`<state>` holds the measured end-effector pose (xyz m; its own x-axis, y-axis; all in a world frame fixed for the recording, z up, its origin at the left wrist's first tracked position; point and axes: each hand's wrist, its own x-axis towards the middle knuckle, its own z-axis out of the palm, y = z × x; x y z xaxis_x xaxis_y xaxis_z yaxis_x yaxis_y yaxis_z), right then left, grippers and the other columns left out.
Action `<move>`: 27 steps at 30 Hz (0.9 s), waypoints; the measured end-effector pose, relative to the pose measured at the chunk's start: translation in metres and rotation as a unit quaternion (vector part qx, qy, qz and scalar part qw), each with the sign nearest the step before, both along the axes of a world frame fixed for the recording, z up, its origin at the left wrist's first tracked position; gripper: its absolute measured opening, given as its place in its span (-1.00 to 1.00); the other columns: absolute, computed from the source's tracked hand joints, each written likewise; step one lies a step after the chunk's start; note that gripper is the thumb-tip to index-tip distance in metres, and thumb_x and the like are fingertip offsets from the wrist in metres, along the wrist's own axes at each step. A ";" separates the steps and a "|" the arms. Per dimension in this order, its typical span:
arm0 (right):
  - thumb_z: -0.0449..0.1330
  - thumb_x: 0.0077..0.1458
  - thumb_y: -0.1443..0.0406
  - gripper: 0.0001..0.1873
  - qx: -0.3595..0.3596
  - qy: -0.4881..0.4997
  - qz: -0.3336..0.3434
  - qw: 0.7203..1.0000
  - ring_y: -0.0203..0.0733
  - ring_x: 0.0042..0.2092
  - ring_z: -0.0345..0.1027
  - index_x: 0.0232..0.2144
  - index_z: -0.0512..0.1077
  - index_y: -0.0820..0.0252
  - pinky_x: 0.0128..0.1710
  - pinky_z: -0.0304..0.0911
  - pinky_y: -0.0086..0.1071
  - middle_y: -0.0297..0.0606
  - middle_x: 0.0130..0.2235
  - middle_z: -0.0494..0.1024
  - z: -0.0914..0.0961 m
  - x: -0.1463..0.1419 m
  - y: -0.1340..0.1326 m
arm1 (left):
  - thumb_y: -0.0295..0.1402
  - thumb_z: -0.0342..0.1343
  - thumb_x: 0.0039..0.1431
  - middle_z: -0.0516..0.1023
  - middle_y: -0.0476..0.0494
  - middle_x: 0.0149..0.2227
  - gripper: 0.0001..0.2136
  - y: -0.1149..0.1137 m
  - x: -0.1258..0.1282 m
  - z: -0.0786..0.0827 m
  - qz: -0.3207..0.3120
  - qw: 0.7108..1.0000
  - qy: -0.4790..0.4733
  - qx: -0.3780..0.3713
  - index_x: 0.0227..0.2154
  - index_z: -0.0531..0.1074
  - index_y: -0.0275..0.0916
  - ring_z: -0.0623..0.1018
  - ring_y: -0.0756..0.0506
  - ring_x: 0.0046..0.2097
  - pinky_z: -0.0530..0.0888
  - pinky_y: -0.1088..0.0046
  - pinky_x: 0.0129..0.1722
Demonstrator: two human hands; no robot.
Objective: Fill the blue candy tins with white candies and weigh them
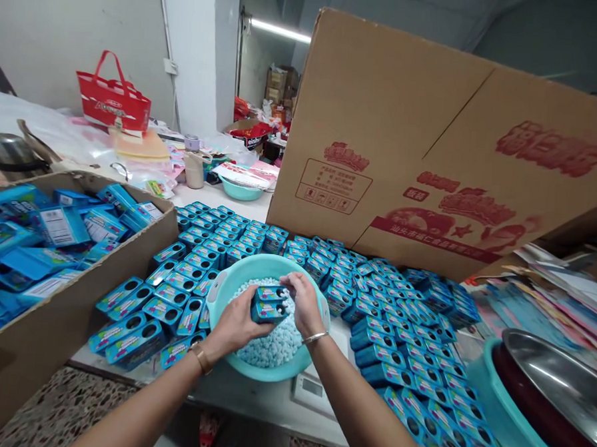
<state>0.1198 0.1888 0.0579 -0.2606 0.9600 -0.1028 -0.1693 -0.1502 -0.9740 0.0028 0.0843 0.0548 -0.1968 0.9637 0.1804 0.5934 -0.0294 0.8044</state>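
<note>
My left hand (236,322) grips two small blue cartons (268,310) side by side, their round holes facing up and to the right. They are held over a turquoise basin (270,374) filled with small, pale, pellet-like candies (272,345). At the right end of the cartons, my right hand (302,302) has its fingers bent together by the holes, with a few pale candies at the fingertips. Several rows of similar blue cartons (175,294) stand to the left of the basin, and more cartons (382,338) fill the right side.
Beside the basin lies a white scale (314,391). A cardboard box (101,266) of blue cartons stands at left. A tall cardboard panel (407,142) rises behind the rows. Stacked bowls (560,377) sit at right. Farther back are a red bag (114,104) and a cup (194,168).
</note>
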 end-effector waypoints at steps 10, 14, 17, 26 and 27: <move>0.22 -0.02 0.10 -0.64 0.008 -0.034 -0.015 0.999 -0.12 0.05 0.34 -0.17 0.46 0.10 0.07 0.14 -0.27 -0.27 -0.06 0.55 -0.007 0.022 0.004 | -0.26 0.36 -0.17 0.52 -0.17 -0.10 -0.37 -0.005 -0.014 0.006 -0.019 0.991 -0.132 -0.002 0.02 0.31 -0.25 0.52 -0.19 -0.09 0.41 0.26 -0.04; 0.14 0.10 0.03 -0.60 0.089 -0.030 0.024 0.995 -0.11 0.14 0.27 -0.09 0.47 0.08 0.15 0.10 -0.26 -0.28 0.06 0.48 -0.002 0.019 -0.013 | -0.33 0.37 -0.21 0.52 -0.14 -0.11 -0.38 -0.003 -0.003 0.007 -0.009 0.989 -0.149 0.006 -0.01 0.32 -0.25 0.51 -0.19 -0.09 0.42 0.25 -0.03; 0.11 0.13 -0.02 -0.56 0.031 0.005 0.062 0.998 -0.06 0.03 0.38 -0.09 0.46 0.11 0.08 0.19 -0.19 -0.21 -0.04 0.55 -0.002 0.020 -0.021 | -0.35 0.36 -0.20 0.51 -0.11 -0.11 -0.38 -0.007 0.004 0.005 -0.026 0.987 -0.156 -0.013 0.00 0.30 -0.22 0.51 -0.18 -0.08 0.43 0.25 -0.03; -0.11 0.28 0.00 -0.53 0.048 -0.032 -0.002 0.998 -0.12 0.15 0.27 -0.02 0.43 0.05 0.22 0.05 -0.14 -0.25 0.06 0.48 0.005 0.039 -0.061 | -0.36 0.40 -0.24 0.42 -0.19 0.06 -0.23 -0.026 0.003 0.001 -0.082 0.958 -0.273 -0.004 0.10 0.21 -0.14 0.43 -0.26 0.10 0.36 0.19 0.14; -0.12 0.29 0.02 -0.54 0.059 -0.053 0.006 0.997 -0.11 0.16 0.27 -0.03 0.45 0.06 0.22 0.05 -0.14 -0.25 0.06 0.48 0.006 0.040 -0.066 | -0.37 0.40 -0.25 0.42 -0.18 0.06 -0.24 -0.027 0.004 0.002 -0.089 0.957 -0.274 0.001 0.09 0.22 -0.13 0.43 -0.27 0.10 0.36 0.21 0.13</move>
<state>0.1596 0.1224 0.0636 -0.2666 0.9637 -0.0163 -0.0626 -0.0342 -0.9975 0.0068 0.0577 0.0568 -0.0952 0.9906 0.0983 0.0668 -0.0922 0.9935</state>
